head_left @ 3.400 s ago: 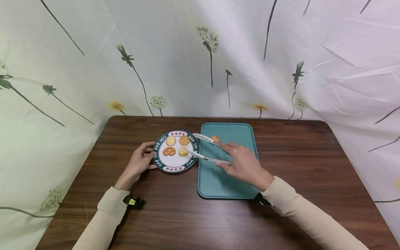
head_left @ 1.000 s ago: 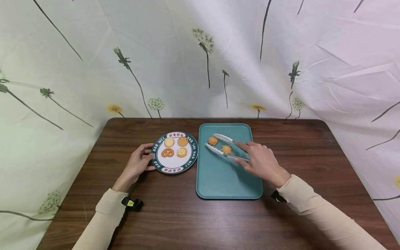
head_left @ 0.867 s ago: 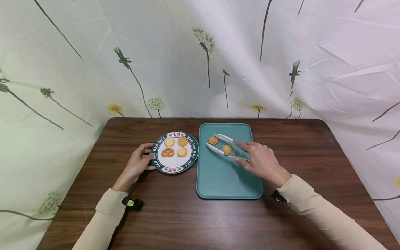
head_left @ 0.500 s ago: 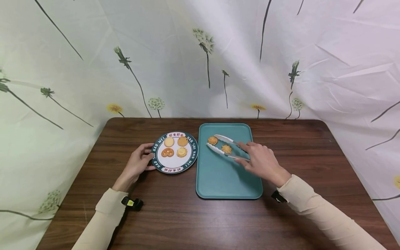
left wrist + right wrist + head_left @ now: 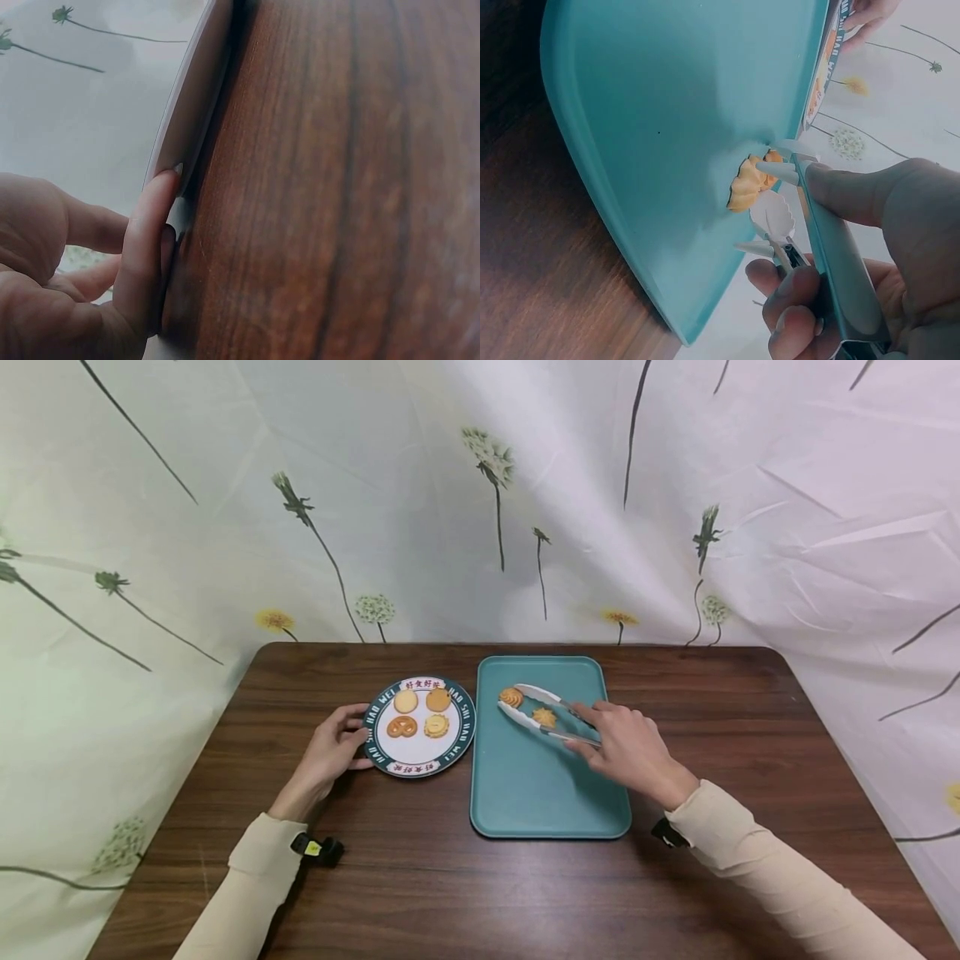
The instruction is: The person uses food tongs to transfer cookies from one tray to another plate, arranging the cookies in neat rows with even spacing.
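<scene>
Tongs and cookies on a dark, wood-grained bench (image 5: 420,877). The swirled cookie (image 5: 511,697) lies on a teal tray (image 5: 540,793), near the tray's far left corner and toward the bench's far edge. The right hand (image 5: 633,747) grips the tongs (image 5: 519,716), its fingers bent about the metal arms; the tips stand moderately apart, close about the swirled cookie, though contact cannot be confirmed. A star-shaped cookie (image 5: 543,717) lies between the tong arms. The left hand (image 5: 326,752) holds the left rim of a plate (image 5: 420,747), its fingers curved about the edge; the plate lies just beside the tray, nearer the bench's left edge.

Handling (judged): the swirled cookie should be light, stiff and brittle, best taken by opposite sides with mild pressure, since its ridges may crumble. The tongs appear light and springy, best held midway along the arms.

Materials: pale, scalloped tong tips; a smooth, matte tray with rounded corners and raised rim; a round plate, white within a dark lettered border. On it lie a pale round cookie (image 5: 406,701), a browner round cookie (image 5: 438,699), a glossy pretzel (image 5: 402,727) and a frilled-edge cookie (image 5: 437,726).
</scene>
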### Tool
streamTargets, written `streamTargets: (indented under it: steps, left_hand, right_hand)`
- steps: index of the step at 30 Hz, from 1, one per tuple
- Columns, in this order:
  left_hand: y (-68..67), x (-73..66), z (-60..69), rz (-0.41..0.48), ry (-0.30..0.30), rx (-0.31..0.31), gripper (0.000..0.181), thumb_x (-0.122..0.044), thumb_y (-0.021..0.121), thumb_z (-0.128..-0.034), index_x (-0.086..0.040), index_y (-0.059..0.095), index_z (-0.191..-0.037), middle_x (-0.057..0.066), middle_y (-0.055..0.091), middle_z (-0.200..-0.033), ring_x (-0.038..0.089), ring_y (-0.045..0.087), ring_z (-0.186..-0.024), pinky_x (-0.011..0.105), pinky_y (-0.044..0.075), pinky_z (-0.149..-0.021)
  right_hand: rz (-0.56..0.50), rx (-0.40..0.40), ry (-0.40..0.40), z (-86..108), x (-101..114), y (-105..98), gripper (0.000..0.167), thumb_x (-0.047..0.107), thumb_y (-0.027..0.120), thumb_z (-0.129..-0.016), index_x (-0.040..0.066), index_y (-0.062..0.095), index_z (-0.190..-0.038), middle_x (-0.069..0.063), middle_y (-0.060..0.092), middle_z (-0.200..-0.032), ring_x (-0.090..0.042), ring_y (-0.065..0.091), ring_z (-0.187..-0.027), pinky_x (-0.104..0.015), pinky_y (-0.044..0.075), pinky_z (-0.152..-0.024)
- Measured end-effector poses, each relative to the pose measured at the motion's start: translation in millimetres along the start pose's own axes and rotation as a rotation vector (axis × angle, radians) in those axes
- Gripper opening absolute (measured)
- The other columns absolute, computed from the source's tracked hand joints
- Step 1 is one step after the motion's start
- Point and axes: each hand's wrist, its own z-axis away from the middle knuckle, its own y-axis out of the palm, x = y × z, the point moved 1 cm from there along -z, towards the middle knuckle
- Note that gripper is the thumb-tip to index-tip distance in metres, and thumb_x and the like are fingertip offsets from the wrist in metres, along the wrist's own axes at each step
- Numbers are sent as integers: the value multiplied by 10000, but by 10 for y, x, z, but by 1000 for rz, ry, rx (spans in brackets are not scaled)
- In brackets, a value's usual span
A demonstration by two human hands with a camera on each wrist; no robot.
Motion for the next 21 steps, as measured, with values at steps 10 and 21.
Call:
streamTargets:
  steps: [10,21]
  left_hand:
    - [0,1,12,5,-1,1,524,-96,438,-1104,-76,320,-1614,252,425,-1407,224,585,-1066,291,690,-756]
    - [0,4,0,11,-7,6,527,-102,435,-1107,-81,313,-1619,255,418,-1421,253,579,-1102,295,690,-763]
  right_hand:
    - [10,-3,-2,8,1,14,587,437,763,-941,149,641,-1437,-117,690,-942,-142,450,-497,-233,344,-371]
    - [-6,7,13,0,-6,-4,592,444,759,-942,155,637,-1445,-139,710,-995,-150,477,-518,-240,363,-384]
